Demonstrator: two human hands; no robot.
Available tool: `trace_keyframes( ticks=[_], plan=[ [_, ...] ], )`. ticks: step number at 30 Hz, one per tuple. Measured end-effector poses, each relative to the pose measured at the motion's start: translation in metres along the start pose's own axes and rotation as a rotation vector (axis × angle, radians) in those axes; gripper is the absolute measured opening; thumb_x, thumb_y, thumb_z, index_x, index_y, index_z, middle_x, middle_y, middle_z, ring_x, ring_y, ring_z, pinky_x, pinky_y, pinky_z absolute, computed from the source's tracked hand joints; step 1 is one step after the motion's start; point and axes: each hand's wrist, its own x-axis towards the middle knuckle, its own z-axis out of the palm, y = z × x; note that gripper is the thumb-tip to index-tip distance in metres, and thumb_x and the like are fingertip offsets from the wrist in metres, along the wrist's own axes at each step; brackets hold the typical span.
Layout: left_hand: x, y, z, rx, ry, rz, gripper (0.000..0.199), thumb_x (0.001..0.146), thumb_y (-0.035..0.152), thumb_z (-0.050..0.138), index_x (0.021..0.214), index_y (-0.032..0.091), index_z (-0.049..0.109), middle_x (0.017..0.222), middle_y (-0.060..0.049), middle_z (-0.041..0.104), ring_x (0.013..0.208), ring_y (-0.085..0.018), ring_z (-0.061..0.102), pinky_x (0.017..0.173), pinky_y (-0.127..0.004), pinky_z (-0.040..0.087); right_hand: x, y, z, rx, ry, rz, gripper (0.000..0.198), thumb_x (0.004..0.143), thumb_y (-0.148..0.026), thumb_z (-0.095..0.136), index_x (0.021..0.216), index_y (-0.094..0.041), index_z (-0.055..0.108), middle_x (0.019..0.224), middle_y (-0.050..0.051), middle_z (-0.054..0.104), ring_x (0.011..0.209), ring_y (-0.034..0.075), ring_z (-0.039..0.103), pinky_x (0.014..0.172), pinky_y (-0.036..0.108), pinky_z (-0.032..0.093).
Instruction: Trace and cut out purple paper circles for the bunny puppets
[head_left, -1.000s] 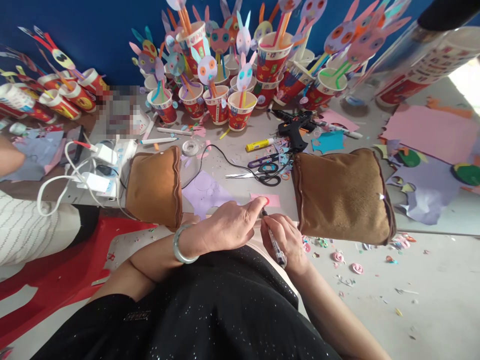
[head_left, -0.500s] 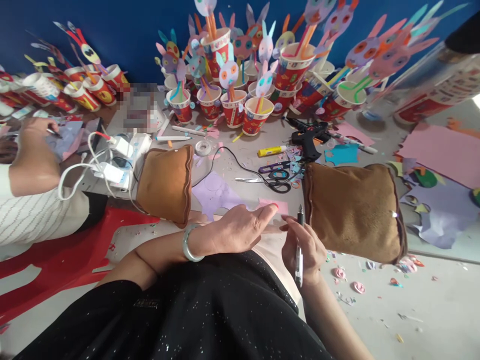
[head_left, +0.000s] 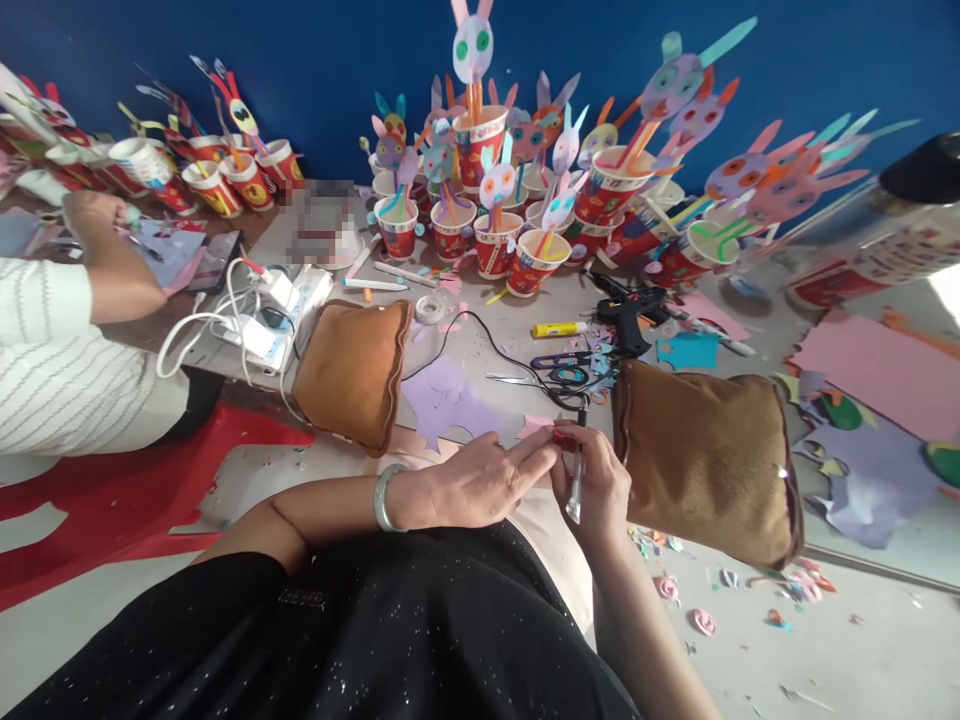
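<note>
My left hand [head_left: 480,485], with a pale bangle [head_left: 385,497] at the wrist, stretches its fingers to the right over my lap. A tiny red spot shows at its fingertips; whether it is a nail or a scrap I cannot tell. Closed around a clear-barrelled pen [head_left: 576,482] with a black grip, my right hand [head_left: 604,490] meets the left fingertips. Just beyond the hands, a pink paper piece [head_left: 534,426] lies at the table edge beside cut purple paper [head_left: 446,395]. Black-handled scissors [head_left: 568,378] rest farther back.
Brown cushions [head_left: 349,375] [head_left: 705,460] flank my hands at the edge. Behind stand a glue gun [head_left: 630,315], a yellow marker [head_left: 559,329] and red paper cups [head_left: 538,262] with paper rabbit heads. Left are a power strip [head_left: 300,310], a red chair [head_left: 247,430] and another person's arm [head_left: 120,260].
My right hand has moved left with the pen, so its fingers now meet the left fingertips. The camera view has shifted a little to the left. The other person's arm has moved slightly.
</note>
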Motion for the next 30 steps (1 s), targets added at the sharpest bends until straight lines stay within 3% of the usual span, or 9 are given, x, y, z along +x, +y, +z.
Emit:
trace_keyframes(
  ticks=[2, 4, 10, 13, 16, 18, 25, 30],
  plan=[
    [-0.004, -0.001, 0.001, 0.005, 0.027, -0.014, 0.049, 0.096, 0.014, 0.034, 0.144, 0.009, 0.035, 0.161, -0.018, 0.032, 0.128, -0.024, 0.056, 0.08, -0.035, 0.05, 0.001, -0.001, 0.0, -0.004, 0.032, 0.028, 0.018, 0.09, -0.019, 0.062, 0.107, -0.024, 0.061, 0.095, 0.007, 0.07, 0.086, 0.022, 0.07, 0.074, 0.036, 0.058],
    [-0.007, -0.002, 0.003, 0.012, 0.021, -0.025, 0.045, 0.094, 0.013, 0.037, 0.139, 0.01, 0.041, 0.159, -0.017, 0.036, 0.12, -0.023, 0.061, 0.08, -0.035, 0.05, 0.0, 0.0, -0.001, 0.005, 0.087, 0.089, 0.015, 0.09, -0.022, 0.065, 0.104, -0.024, 0.061, 0.093, 0.006, 0.07, 0.082, 0.021, 0.071, 0.073, 0.036, 0.059],
    [-0.012, -0.007, 0.014, -0.021, 0.01, 0.008, 0.03, 0.093, 0.012, 0.041, 0.119, 0.012, 0.055, 0.149, -0.017, 0.05, 0.106, -0.02, 0.066, 0.077, -0.034, 0.05, -0.006, 0.009, -0.003, 0.186, 0.261, 0.358, 0.024, 0.084, -0.031, 0.074, 0.102, -0.022, 0.06, 0.095, 0.006, 0.072, 0.077, 0.019, 0.071, 0.073, 0.037, 0.06],
    [-0.012, -0.006, 0.016, -0.065, 0.043, 0.0, 0.025, 0.093, 0.013, 0.044, 0.115, 0.013, 0.057, 0.133, -0.014, 0.062, 0.096, -0.018, 0.067, 0.077, -0.033, 0.048, -0.007, 0.008, -0.005, 0.321, 0.364, 0.416, 0.029, 0.079, -0.029, 0.078, 0.098, -0.022, 0.058, 0.097, 0.006, 0.07, 0.077, 0.018, 0.071, 0.071, 0.036, 0.06],
    [-0.012, -0.004, 0.014, -0.149, 0.054, -0.03, 0.021, 0.096, 0.017, 0.044, 0.112, 0.014, 0.058, 0.106, -0.007, 0.071, 0.087, -0.017, 0.068, 0.076, -0.033, 0.047, -0.009, -0.001, -0.008, 0.453, 0.348, 0.363, 0.029, 0.078, -0.025, 0.079, 0.096, -0.023, 0.056, 0.091, 0.003, 0.068, 0.08, 0.019, 0.071, 0.066, 0.033, 0.06],
    [-0.012, -0.003, 0.012, -0.202, 0.046, -0.041, 0.021, 0.098, 0.02, 0.045, 0.114, 0.015, 0.058, 0.099, -0.005, 0.073, 0.086, -0.017, 0.069, 0.077, -0.033, 0.046, -0.011, -0.007, -0.011, 0.475, 0.292, 0.301, 0.027, 0.078, -0.023, 0.077, 0.096, -0.024, 0.056, 0.086, 0.002, 0.065, 0.083, 0.02, 0.07, 0.065, 0.033, 0.059],
    [-0.018, -0.006, 0.028, -0.238, 0.109, 0.016, 0.017, 0.098, 0.021, 0.047, 0.107, 0.017, 0.061, 0.107, -0.006, 0.072, 0.098, -0.016, 0.069, 0.079, -0.032, 0.045, -0.002, -0.003, -0.024, 0.258, 0.116, 0.14, 0.026, 0.081, -0.021, 0.073, 0.102, -0.025, 0.059, 0.094, 0.003, 0.066, 0.071, 0.016, 0.067, 0.064, 0.032, 0.058],
    [-0.02, -0.005, 0.036, -0.218, 0.126, 0.048, 0.017, 0.097, 0.02, 0.045, 0.1, 0.017, 0.062, 0.105, -0.006, 0.071, 0.096, -0.015, 0.067, 0.081, -0.03, 0.046, 0.036, 0.01, -0.038, 0.055, 0.059, 0.001, 0.02, 0.083, -0.023, 0.07, 0.101, -0.023, 0.061, 0.091, 0.003, 0.067, 0.067, 0.016, 0.065, 0.065, 0.034, 0.057]
  ],
)
